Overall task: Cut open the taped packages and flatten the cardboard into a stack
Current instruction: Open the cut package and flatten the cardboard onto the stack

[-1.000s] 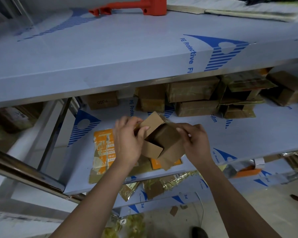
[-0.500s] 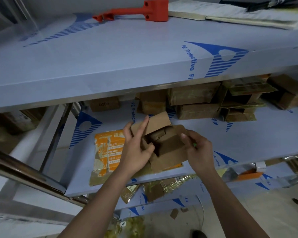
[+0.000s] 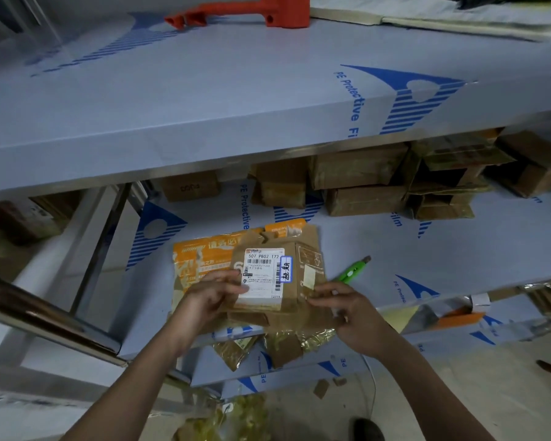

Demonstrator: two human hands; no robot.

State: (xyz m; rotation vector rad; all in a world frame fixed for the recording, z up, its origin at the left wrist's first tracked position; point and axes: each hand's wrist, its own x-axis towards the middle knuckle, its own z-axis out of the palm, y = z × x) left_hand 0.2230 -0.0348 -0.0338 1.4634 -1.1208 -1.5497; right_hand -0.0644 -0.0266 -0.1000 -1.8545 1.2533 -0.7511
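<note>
Pressing a flattened cardboard box (image 3: pixel 277 278) down onto the middle shelf (image 3: pixel 395 249), the person works from the one head view. The left hand (image 3: pixel 209 297) pinches the box's left edge beside the white shipping label (image 3: pixel 261 272); the right hand (image 3: pixel 347 308) holds its right edge, fingers curled on the flap. The box lies on an orange mailer (image 3: pixel 198 259), with a green cutter (image 3: pixel 352 271) just right of the box. Taped packages (image 3: pixel 360 176) sit behind the box, at the shelf's back. The card looks light and fairly stiff, likely springy at its creases, so gripping the edges and pressing along the folds should suit; glossy tape patches may be slippery.
</note>
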